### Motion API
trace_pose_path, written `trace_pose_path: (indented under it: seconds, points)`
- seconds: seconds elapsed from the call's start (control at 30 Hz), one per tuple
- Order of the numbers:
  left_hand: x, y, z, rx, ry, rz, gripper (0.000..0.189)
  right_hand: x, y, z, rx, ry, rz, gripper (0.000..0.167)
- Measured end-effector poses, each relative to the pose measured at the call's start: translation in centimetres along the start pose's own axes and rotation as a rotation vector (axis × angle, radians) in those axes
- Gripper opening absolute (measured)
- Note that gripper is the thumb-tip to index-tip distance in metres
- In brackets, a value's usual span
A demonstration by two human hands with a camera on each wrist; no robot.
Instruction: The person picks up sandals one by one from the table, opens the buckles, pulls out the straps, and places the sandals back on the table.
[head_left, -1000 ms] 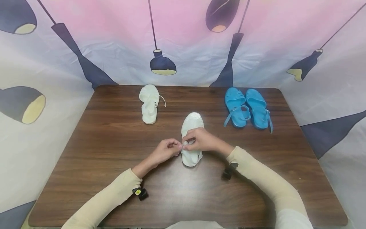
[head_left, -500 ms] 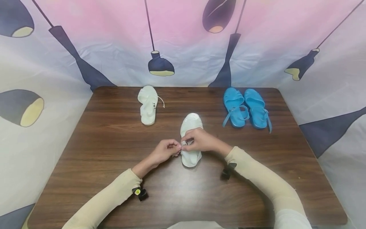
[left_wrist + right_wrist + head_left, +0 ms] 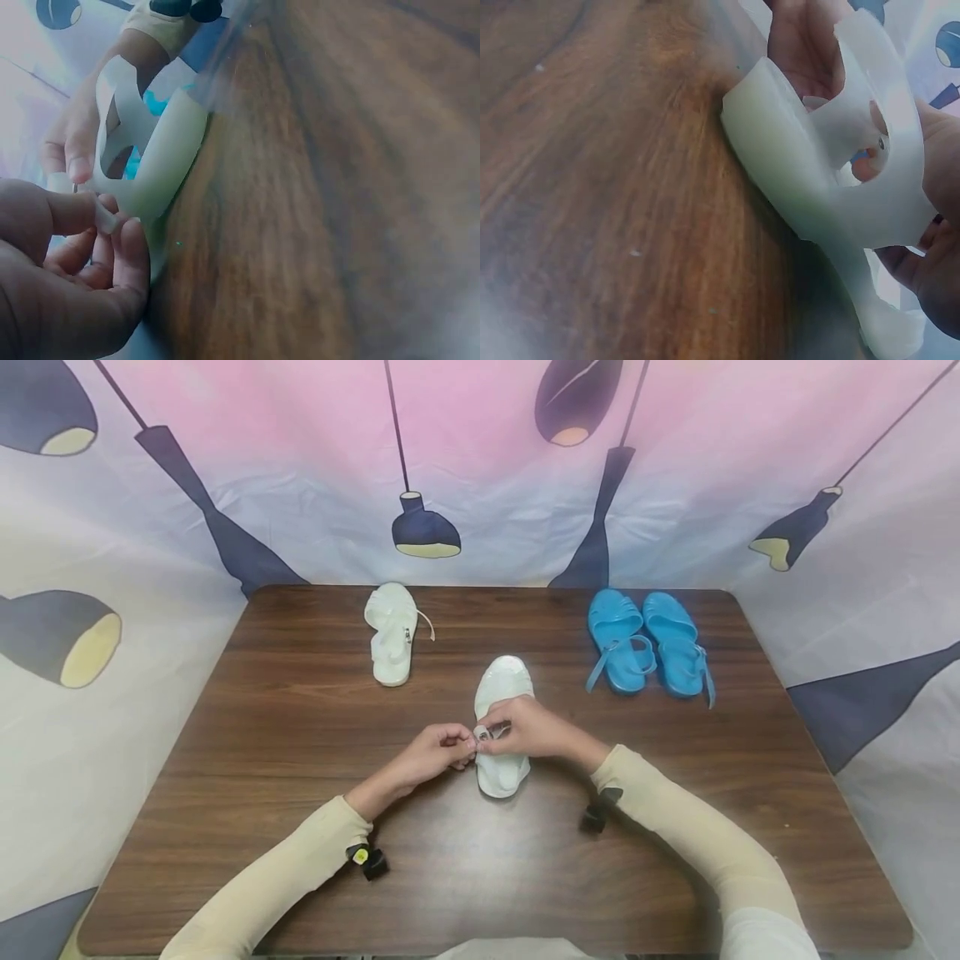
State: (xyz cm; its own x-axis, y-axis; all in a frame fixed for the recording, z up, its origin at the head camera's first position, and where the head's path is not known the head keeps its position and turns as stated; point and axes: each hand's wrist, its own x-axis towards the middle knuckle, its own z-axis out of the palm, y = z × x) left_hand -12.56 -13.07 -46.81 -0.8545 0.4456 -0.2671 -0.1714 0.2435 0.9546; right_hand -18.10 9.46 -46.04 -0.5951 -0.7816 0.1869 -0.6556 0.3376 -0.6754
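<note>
A white sandal (image 3: 504, 777) lies on the table with its toe pointing away, both hands at its left side. My left hand (image 3: 433, 753) pinches the end of the sandal's strap (image 3: 106, 219) between thumb and fingers. From above, my right hand (image 3: 528, 725) reaches over the sandal and pinches the strap at the small metal buckle (image 3: 483, 737). In the right wrist view the heel strap (image 3: 900, 97) stands up in a loop, and my right hand (image 3: 941, 262) is partly hidden behind it.
A second white sandal (image 3: 392, 647) lies at the back left, its thin strap sticking out to the right. Two blue sandals (image 3: 618, 643) lie side by side at the back right. A printed cloth (image 3: 322, 518) hangs behind the brown table (image 3: 262, 735).
Both hands stay at the same spot on the strap. The buckle shows more plainly between the right fingers now. The sandals have not moved.
</note>
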Motion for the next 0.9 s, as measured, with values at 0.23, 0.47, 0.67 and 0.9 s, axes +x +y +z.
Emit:
trace_pose_path:
  seconds: [0.23,0.47,0.67,0.9]
  points:
    - [0.0,0.3,0.1,0.046,0.059,-0.01,0.019,-0.4,0.2,-0.2,0.005,0.022,0.036,0.017]
    - [-0.1,-0.3,-0.1,-0.036,0.003,-0.024,0.013,-0.5,0.1,-0.2,0.003,0.029,0.049,0.02]
    - [0.2,-0.9,-0.2,-0.181,0.009,-0.029,0.02,-0.4,0.1,-0.2,0.034,0.022,0.07,0.02]
    - [0.2,-0.5,-0.1,-0.151,-0.037,-0.023,0.024,-0.6,0.2,-0.1,0.019,0.017,0.062,0.017]
